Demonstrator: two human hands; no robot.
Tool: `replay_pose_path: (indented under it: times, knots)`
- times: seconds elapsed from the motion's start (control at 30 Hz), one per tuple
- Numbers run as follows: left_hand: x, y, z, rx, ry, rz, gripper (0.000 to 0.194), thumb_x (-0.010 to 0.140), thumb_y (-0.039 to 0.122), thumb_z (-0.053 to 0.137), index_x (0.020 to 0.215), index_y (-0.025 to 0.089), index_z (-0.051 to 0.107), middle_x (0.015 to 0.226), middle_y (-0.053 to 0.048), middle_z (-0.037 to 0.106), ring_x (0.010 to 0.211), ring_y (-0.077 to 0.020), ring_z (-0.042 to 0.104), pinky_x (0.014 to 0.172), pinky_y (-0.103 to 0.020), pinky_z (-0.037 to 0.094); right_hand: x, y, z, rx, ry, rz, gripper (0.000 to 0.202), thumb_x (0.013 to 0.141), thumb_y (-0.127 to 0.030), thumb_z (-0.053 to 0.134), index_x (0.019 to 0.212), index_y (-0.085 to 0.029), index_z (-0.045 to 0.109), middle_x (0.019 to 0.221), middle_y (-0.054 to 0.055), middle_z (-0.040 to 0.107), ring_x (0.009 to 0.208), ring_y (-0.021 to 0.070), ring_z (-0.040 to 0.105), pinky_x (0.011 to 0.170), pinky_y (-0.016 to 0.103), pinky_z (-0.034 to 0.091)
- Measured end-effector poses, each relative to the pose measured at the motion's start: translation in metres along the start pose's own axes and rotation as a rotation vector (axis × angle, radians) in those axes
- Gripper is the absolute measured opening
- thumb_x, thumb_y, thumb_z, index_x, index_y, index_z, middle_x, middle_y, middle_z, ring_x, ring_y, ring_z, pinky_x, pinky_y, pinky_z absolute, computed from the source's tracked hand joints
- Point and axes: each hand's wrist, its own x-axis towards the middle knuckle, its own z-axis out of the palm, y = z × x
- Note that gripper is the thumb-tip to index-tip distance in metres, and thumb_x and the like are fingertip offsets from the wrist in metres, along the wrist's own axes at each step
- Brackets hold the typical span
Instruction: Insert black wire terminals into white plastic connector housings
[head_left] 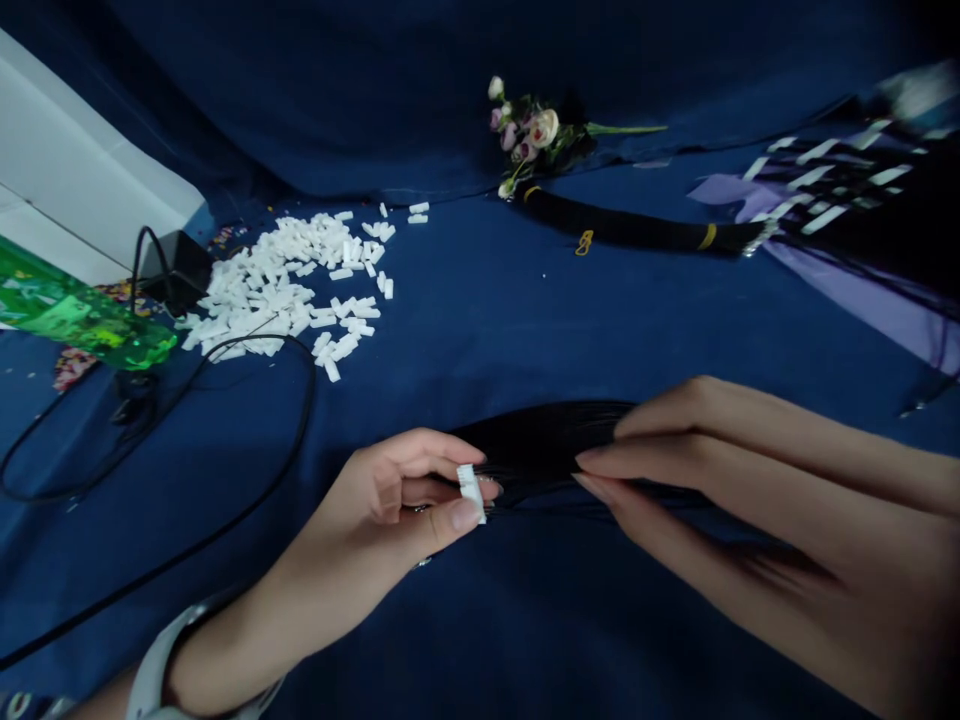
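Observation:
Between thumb and fingers, my left hand (420, 495) pinches a small white connector (470, 490) at the lower middle. A bundle of thin black wires (540, 435) lies just beyond it and runs to the right. My right hand (720, 480) is over these wires, its thumb and fingertips close together at them; whether a single wire is between the tips is too small to make out. Metallic wire ends show near my left fingertips.
A pile of white connectors (262, 285) lies at the left by a green bottle (82, 310) and a looping black cable (311, 400). Artificial flowers (536, 135) and a tied black wire bundle (630, 225) lie at the back. More wires with white connectors rest on purple material (847, 300).

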Motion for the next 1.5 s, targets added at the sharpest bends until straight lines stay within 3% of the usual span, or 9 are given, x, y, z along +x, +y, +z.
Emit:
replay_pose_path:
  times: [0.2, 0.37, 0.77, 1.5]
  knots:
    - [0.000, 0.000, 0.000, -0.014, -0.003, 0.028, 0.015, 0.079, 0.026, 0.085, 0.093, 0.028, 0.078, 0.089, 0.002, 0.083, 0.089, -0.0112, 0.076, 0.074, -0.014, 0.056, -0.004, 0.005, 0.004, -0.014, -0.011, 0.009, 0.011, 0.095, -0.010, 0.059, 0.101, -0.019, 0.060, 0.095, 0.001, 0.062, 0.082, 0.0111, 0.062, 0.073, 0.026, 0.053]
    - [-0.001, 0.002, 0.002, -0.007, 0.006, 0.021, 0.014, 0.079, 0.025, 0.085, 0.091, 0.029, 0.079, 0.088, 0.002, 0.083, 0.088, -0.0115, 0.077, 0.072, -0.013, 0.057, -0.006, 0.008, 0.008, 0.021, -0.004, 0.033, 0.009, 0.096, -0.013, 0.058, 0.100, -0.021, 0.060, 0.093, 0.000, 0.063, 0.079, 0.0113, 0.061, 0.066, 0.027, 0.052]
    - [-0.003, 0.004, 0.003, 0.000, 0.001, 0.024, 0.012, 0.079, 0.025, 0.084, 0.089, 0.030, 0.079, 0.086, 0.005, 0.083, 0.082, -0.0077, 0.075, 0.071, -0.010, 0.056, -0.007, 0.008, 0.014, -0.049, -0.061, 0.057, 0.008, 0.100, -0.015, 0.053, 0.102, -0.020, 0.058, 0.096, 0.000, 0.060, 0.082, 0.0096, 0.059, 0.075, 0.026, 0.050]
    - [-0.002, 0.003, 0.006, 0.068, 0.022, 0.025, 0.013, 0.080, 0.029, 0.084, 0.091, 0.029, 0.078, 0.087, 0.006, 0.083, 0.086, -0.0078, 0.075, 0.072, -0.008, 0.055, -0.002, 0.011, 0.009, -0.142, -0.179, -0.115, 0.023, 0.096, -0.005, 0.046, 0.086, -0.010, 0.066, 0.084, 0.008, 0.061, 0.071, 0.0165, 0.056, 0.057, 0.032, 0.044]
